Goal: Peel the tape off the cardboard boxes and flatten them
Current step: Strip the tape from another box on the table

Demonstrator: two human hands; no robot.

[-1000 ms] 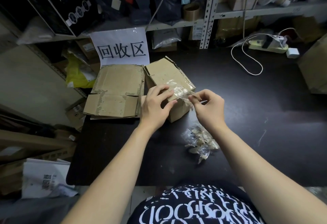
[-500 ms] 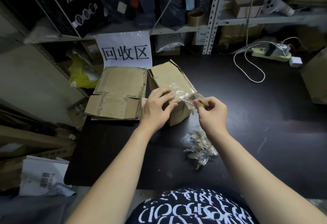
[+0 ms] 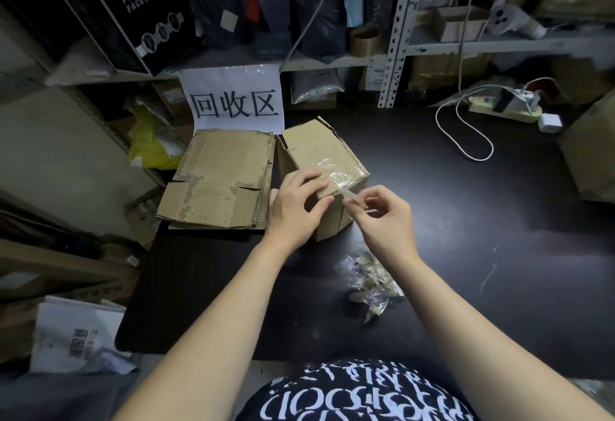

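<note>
As the right hand is drawing nearer, pinching the clear tape strip, more is lifting off the small brown cardboard box mid-table. The left hand is still gripping its near corner, so flattening is waiting. Flattened brown cardboard is lying left, crumpled tape scraps nearer on the black table, and cluttered metal shelves are standing beyond.

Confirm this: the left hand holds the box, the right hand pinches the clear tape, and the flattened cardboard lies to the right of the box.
One detail is wrong. The head view shows the flattened cardboard lying to the left of the box, not the right. The rest stands: the left hand holds the box and the right hand pinches the clear tape.
</note>
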